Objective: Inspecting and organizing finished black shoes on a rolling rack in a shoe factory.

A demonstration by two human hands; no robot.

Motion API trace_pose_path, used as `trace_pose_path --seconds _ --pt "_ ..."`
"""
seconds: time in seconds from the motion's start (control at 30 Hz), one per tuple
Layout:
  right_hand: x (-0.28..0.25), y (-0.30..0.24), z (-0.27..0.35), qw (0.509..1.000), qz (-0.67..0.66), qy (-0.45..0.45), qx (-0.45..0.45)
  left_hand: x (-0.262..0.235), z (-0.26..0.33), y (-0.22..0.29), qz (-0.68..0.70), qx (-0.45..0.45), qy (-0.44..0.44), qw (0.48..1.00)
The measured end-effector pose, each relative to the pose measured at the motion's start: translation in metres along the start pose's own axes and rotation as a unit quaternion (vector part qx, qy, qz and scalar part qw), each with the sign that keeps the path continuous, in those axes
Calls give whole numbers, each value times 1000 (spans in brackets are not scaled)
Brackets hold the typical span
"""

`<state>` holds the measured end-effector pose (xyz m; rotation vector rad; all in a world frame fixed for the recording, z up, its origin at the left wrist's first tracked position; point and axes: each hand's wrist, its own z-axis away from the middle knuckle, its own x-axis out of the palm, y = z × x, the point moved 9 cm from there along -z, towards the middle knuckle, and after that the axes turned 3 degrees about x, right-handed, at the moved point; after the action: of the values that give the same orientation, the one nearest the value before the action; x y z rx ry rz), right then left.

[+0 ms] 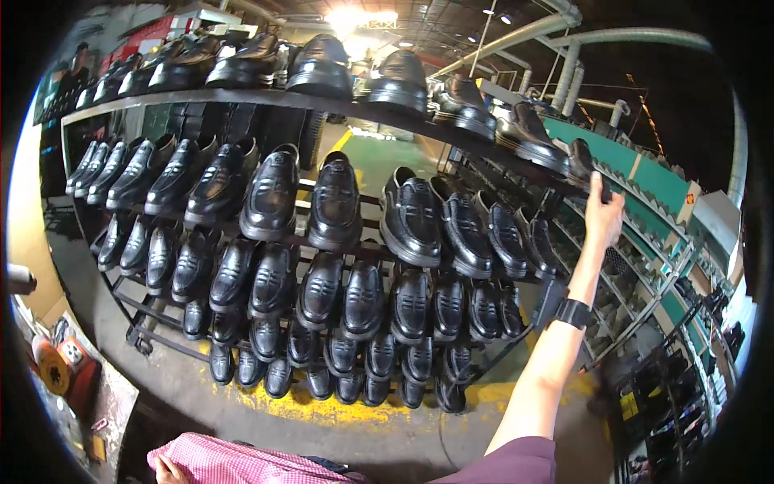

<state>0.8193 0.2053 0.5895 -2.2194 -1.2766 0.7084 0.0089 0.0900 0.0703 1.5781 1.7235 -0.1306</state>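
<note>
A black metal shoe rack (242,98) stands before me, its tiers lined with black leather shoes (334,198). With my arm stretched out to the right, my right hand (605,216) is closed around the right end of the top tier. Right beside its fingers sits the last shoe (580,161) of that row. At the lower left edge, my left hand (168,470) is only partly in view, its fingers curled at the edge of a pink checked cloth (234,460). A black band (573,313) circles my right wrist.
Green-backed shelving (661,189) with many items runs along the right. On the left is a worktable (113,395) bearing an orange-red device (60,367). Yellow floor paint (322,407) passes beneath the rack. Pipes (516,40) hang overhead.
</note>
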Motion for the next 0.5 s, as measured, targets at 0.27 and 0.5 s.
trace_pose_path --seconds 0.27,0.5 --pt "38 0 14 787 -576 -221 15 9 4 -23 52 -118 -30 991" --pt "-31 -35 98 666 -740 -79 50 -7 2 -20 58 -121 26 991"
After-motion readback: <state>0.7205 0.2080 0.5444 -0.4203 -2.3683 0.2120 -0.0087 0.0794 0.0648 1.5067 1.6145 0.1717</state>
